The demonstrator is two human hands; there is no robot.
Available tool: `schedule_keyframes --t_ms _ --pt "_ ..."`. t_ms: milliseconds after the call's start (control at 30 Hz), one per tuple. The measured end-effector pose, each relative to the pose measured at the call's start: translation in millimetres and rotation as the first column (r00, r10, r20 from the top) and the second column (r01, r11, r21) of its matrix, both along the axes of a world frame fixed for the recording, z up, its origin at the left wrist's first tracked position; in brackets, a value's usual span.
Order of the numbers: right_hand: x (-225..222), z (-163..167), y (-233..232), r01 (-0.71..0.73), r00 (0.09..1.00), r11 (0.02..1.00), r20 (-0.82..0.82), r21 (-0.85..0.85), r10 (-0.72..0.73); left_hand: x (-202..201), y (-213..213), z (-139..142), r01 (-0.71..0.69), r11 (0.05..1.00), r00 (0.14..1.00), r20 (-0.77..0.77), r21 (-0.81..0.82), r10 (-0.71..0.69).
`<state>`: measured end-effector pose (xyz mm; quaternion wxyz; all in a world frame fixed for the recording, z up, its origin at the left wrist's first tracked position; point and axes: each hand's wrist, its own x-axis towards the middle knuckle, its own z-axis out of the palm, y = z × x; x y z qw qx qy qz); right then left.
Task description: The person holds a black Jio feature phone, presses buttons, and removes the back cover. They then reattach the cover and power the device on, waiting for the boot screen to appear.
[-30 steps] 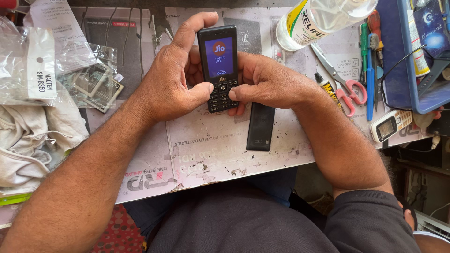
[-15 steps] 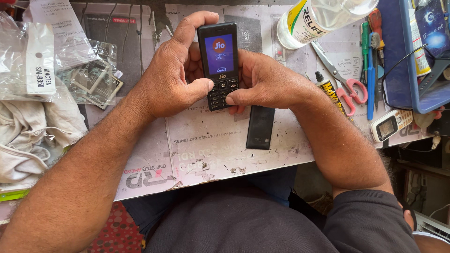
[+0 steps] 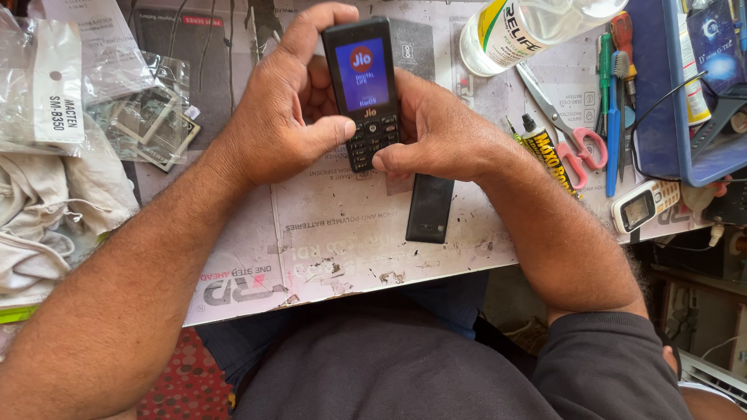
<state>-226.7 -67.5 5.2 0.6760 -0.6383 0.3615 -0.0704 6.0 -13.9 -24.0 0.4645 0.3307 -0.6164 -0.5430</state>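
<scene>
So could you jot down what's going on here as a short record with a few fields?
Held item: black keypad phone, upright, screen lit blue
Left hand: left hand wraps the phone's left side, thumb on the keypad
Right hand: right hand grips the right side, thumb on the lower keys
Below the phone: flat black panel lying on the paper-covered table
To the right: pink-handled scissors, small white phone, blue tray
To the left: clear plastic packets

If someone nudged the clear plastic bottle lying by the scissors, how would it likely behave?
The clear plastic bottle lies on its side, so it would probably roll rather than slide. It looks mostly empty, so likely light and easily shifted. The red-handled scissors beside it might stop it.
</scene>
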Motion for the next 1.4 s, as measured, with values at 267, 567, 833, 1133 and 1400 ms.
schedule_keyframes --t_ms 267,567,833,1133,1400 --pt "7 -1 7 0.077 0.993 0.997 0.085 -0.012 -0.076 0 -1 -6 -0.112 0.993 0.993 -0.026 -0.040 0.111" --pt "11 -3 7 0.147 0.985 0.984 0.081 0.101 -0.155 -3 -1 -10 -0.118 0.993 0.993 -0.025 -0.017 0.118" --pt "10 -15 2 0.110 0.977 0.978 0.163 0.175 -0.139 -5 -4 -15 -0.098 0.995 0.993 -0.058 0.021 0.099" --pt "13 -19 1 0.103 0.984 0.980 0.124 0.168 -0.125 -4 -4 -12 -0.119 0.988 0.992 -0.028 0.097 0.122" --pt "11 -23 1 0.092 0.986 0.978 0.121 0.187 -0.116 -2 -5 -10 -0.127 0.989 0.991 0.051 0.079 0.124"
